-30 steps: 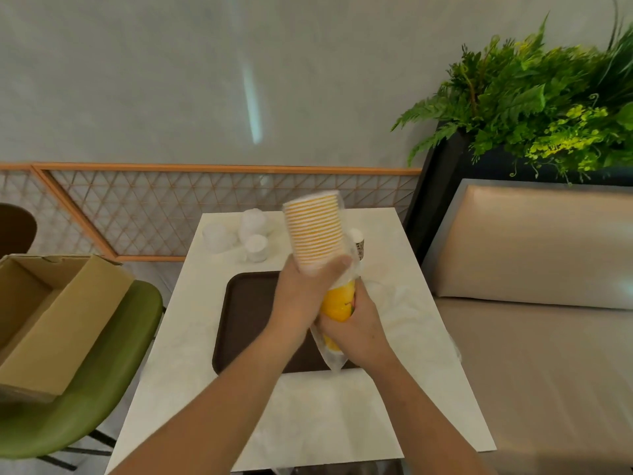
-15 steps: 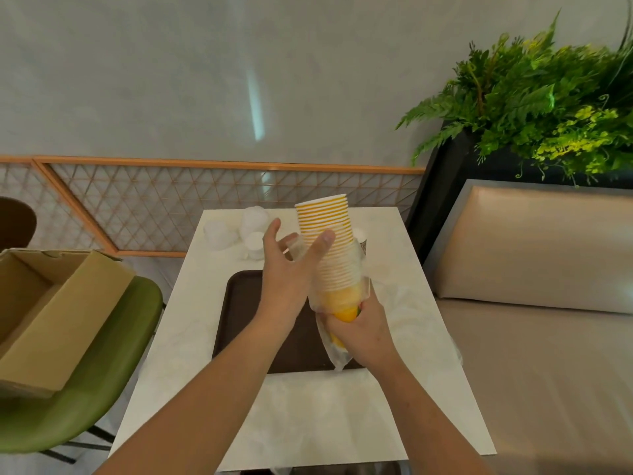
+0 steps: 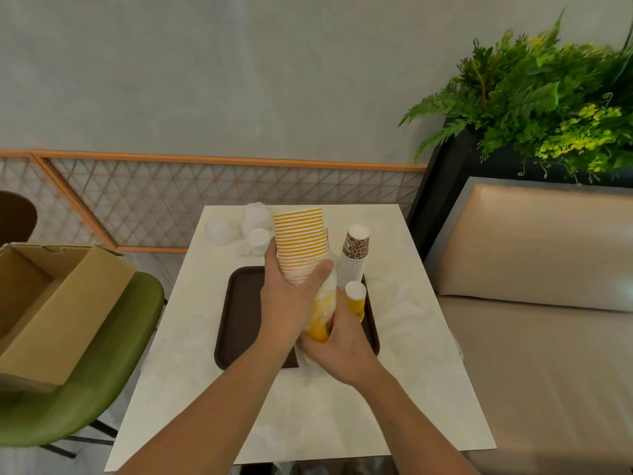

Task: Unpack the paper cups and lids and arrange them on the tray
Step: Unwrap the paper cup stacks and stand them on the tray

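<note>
Roughly midway. Left hand (image 3: 291,303) is wrapped round the yellow-striped cup stack (image 3: 301,241) partway up, thumb across the front. Right hand (image 3: 339,344) grips the stack's lower end through the clear plastic sleeve (image 3: 325,293). The stack is held upright above the brown tray (image 3: 239,320), upper half bare, lower half in the sleeve; looks like the sleeve is being pulled off downward.

Done: leopard-print cup stack (image 3: 354,258) stands at the tray's far right corner, and a single yellow cup (image 3: 356,299) sits upside down just in front of it.

Left: finish unsleeving the striped stack and set it on the tray. White lids (image 3: 253,224) sit at the far left of the table (image 3: 308,423), off the tray, apparently bagged, too blurry to be sure. Cardboard box (image 3: 51,303) on the green chair (image 3: 85,389) is open; nothing shows in the part visible.
</note>
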Demonstrator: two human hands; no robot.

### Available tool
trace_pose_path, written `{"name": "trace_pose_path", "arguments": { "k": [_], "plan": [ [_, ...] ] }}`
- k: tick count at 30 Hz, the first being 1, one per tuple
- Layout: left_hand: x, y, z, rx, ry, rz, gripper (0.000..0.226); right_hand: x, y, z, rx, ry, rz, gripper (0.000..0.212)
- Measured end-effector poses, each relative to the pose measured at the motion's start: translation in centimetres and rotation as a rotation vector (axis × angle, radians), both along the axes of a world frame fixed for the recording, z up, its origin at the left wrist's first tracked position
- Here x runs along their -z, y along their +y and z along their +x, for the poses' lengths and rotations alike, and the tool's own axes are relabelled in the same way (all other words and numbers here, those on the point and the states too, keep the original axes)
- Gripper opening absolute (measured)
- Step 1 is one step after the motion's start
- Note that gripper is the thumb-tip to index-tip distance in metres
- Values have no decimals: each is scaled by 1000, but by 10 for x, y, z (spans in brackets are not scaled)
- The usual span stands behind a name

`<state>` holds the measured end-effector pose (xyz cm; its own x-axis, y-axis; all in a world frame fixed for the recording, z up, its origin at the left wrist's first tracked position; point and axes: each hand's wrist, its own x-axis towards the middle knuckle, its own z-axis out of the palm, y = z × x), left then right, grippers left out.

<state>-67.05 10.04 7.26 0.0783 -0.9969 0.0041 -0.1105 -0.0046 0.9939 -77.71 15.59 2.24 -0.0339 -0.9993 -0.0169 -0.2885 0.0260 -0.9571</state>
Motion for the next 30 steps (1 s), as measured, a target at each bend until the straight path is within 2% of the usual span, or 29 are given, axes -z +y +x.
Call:
{"name": "trace_pose_path", "arguments": {
  "k": [2, 4, 7, 9, 13, 17, 22, 30],
  "plan": [
    [1, -1, 12, -18, 12, 6, 70, -6, 2, -7, -60, 74, -10, 62],
    [1, -1, 24, -28, 22, 12, 67, -16, 3, -14, 11, 135, -78, 53],
    [1, 9, 43, 26, 23, 25, 67, -40, 0, -19, 191, 45, -154, 47],
    [2, 20, 53, 96, -5, 30, 70, -61, -4, -14, 175, -4, -168, 40],
    [6, 41, 72, 220, -129, 29, 77, -83, -13, 2, -26, -59, -84, 64],
    [4, 56, 98, 276, -207, 11, 82, -80, -10, 11, -84, -110, -61, 80],
    [2, 72, 126, 327, -243, -11, 91, -74, 3, 40, -105, -184, -70, 76],
    [4, 84, 152, 317, -264, -38, 92, -57, 8, 74, 61, -413, -63, 68]
  ]
}}
